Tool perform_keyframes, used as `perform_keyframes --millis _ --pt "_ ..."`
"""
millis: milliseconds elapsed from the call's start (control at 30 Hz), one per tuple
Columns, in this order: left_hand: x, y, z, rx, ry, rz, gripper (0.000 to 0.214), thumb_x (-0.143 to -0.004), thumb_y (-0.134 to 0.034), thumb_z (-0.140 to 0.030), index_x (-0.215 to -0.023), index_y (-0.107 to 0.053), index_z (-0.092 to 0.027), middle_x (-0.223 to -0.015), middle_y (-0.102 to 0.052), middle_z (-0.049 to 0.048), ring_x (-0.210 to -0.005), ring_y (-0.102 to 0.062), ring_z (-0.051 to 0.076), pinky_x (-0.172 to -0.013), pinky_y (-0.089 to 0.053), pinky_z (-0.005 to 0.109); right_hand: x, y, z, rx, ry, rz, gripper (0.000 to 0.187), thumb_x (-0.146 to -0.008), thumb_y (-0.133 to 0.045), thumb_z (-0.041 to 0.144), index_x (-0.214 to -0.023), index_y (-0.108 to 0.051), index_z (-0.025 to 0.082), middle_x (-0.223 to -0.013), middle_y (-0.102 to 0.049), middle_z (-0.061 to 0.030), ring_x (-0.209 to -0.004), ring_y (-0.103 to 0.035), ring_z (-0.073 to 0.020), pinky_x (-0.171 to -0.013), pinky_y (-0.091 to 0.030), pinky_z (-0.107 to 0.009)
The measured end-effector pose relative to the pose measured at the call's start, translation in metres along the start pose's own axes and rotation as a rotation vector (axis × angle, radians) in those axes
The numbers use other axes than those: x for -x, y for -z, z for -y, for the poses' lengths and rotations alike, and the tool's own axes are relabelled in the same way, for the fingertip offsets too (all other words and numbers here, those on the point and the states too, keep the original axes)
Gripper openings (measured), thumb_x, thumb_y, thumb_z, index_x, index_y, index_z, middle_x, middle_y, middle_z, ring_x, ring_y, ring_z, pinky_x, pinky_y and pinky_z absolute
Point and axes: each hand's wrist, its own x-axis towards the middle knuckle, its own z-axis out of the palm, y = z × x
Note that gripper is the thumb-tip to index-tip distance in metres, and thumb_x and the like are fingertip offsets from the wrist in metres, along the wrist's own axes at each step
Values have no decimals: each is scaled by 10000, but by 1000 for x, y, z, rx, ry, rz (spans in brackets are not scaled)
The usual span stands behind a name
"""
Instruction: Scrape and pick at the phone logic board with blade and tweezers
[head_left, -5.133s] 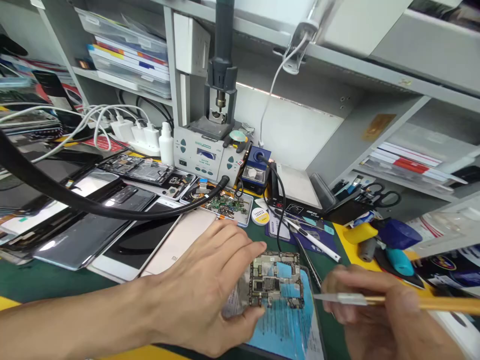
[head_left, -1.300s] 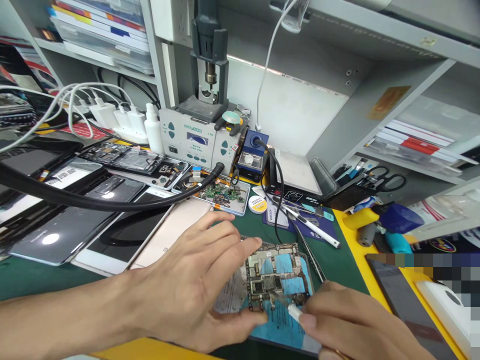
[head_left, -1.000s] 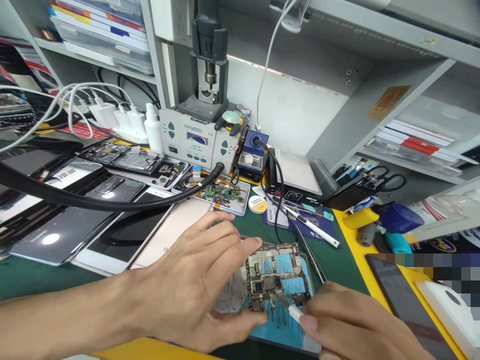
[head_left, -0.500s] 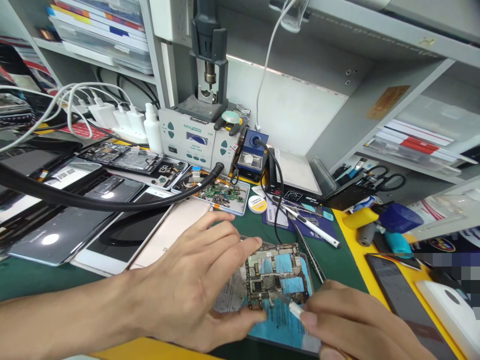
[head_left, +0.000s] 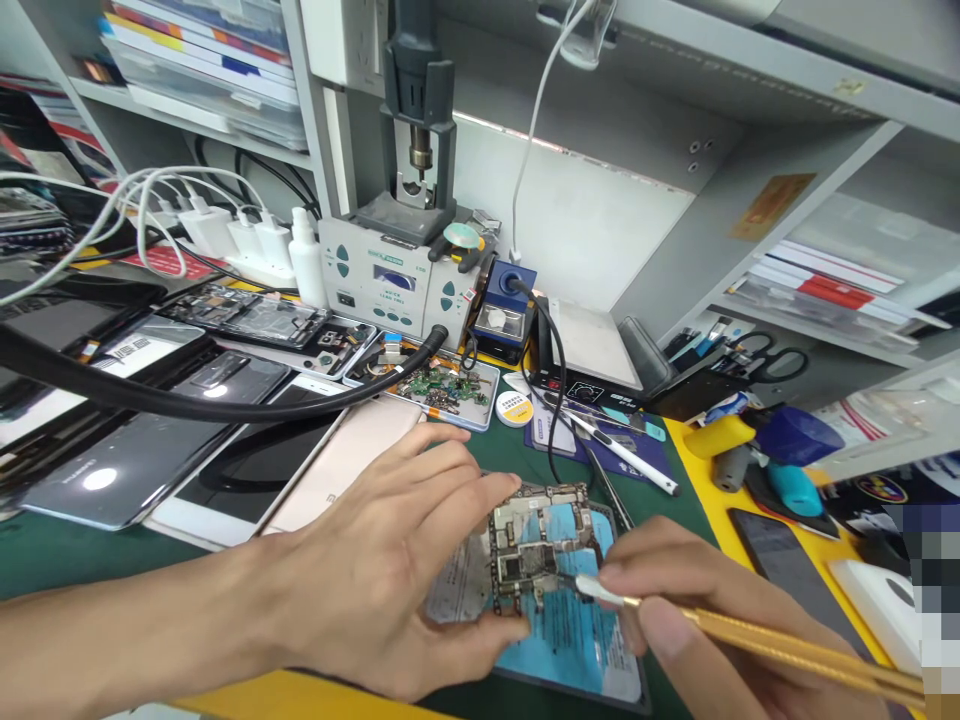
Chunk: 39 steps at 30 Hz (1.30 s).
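The green work mat (head_left: 660, 505) covered the bench, with a row of phones and back covers (head_left: 225, 420) lying from 9 to 10 o'clock of the hands. At 12 o'clock stood the grey rework station (head_left: 386, 275), its thick black hose (head_left: 187, 405) running leftward over the phones. A small parts tray (head_left: 442, 388) lay just in front of the station, and a round solder tin (head_left: 515, 408) sat beside the tray at 1 o'clock of the board. Scissors (head_left: 772, 362) and blue and yellow tools (head_left: 757, 445) lay at 2 o'clock, well apart from the hands. The left hand (head_left: 375, 570) lay palm-down with fingers spread, thumb and fingertips touching the left edge of the circuit board (head_left: 536, 545) and steadying it; the grip was loose and wide, not closed around the board. The board rested on a blue-printed sheet (head_left: 570, 640) at centre, between the 2 hands. The right hand (head_left: 697, 620), at 4 o'clock of the board, was pinched narrowly on a gold-handled tool (head_left: 757, 645), thumb and forefinger closed near its white collar. The tool's fine tip touched the board near its centre, beside a square chip.
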Motion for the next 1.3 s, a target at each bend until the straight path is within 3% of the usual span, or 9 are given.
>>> perform_keyframes --millis 167,267,367,500,633,800,933,1300 --pt "2 -1 1 86 42 38 526 -870 -740 -397 -1259 -562 -90 -942 -751 89 -845 -718 249 -990 -579 537 2 4 -6 -154 -194 58 151 -1006 -653 229 -955 -790 267 -739 -714 -10 -556 -654 -130 -470 -529 -186" --pt "3 0 0 113 77 69 534 -846 -763 -391 -1255 -578 -101 -938 -745 78 -864 -720 252 -1004 -568 534 2 -1 -4 -159 -286 -1 190 -984 -715 371 -895 -797 224 -729 -706 -36 -480 -607 -136 -413 -505 -223" --pt "2 1 -1 134 88 81 532 -824 -779 -386 -1239 -598 -107 -942 -744 72 -871 -722 250 -1006 -564 524 -7 -9 1 -147 -276 -99 347 -881 -801 538 -867 -791 192 -709 -693 -52 -479 -597 -164 -419 -531 -281" --pt "2 1 0 139 80 80 529 -826 -771 -387 -1237 -609 -96 -948 -747 71 -861 -720 240 -1020 -549 532 -20 -14 4 -171 -253 -119 421 -843 -808 613 -855 -786 193 -693 -689 -54 -511 -607 -181 -468 -571 -319" --pt "0 2 0 140 73 78 517 -839 -753 -371 -1252 -596 -101 -961 -748 68 -866 -711 227 -1031 -542 521 -17 -7 -4 -234 -271 -107 380 -863 -815 563 -855 -795 183 -686 -697 -58 -515 -611 -184 -482 -587 -329" --pt "-1 3 -2 129 54 64 515 -849 -746 -386 -1241 -595 -87 -952 -747 69 -865 -712 224 -1015 -546 520 4 7 -18 -441 -374 83 172 -1015 -687 305 -933 -815 225 -766 -728 -51 -553 -643 -133 -525 -575 -236" --pt "0 2 -3 117 53 39 511 -851 -738 -410 -1218 -589 -88 -940 -751 57 -851 -717 219 -1009 -545 519 12 10 -20 -485 -468 66 177 -1030 -687 328 -919 -811 268 -739 -707 -23 -606 -630 -120 -582 -554 -203" --pt "-2 3 -3 149 58 23 541 -812 -784 -418 -1195 -605 -81 -895 -727 51 -813 -678 208 -884 -550 464 6 10 -15 -394 -342 129 168 -1043 -633 278 -1004 -795 295 -850 -696 -23 -601 -640 -113 -541 -535 -197"
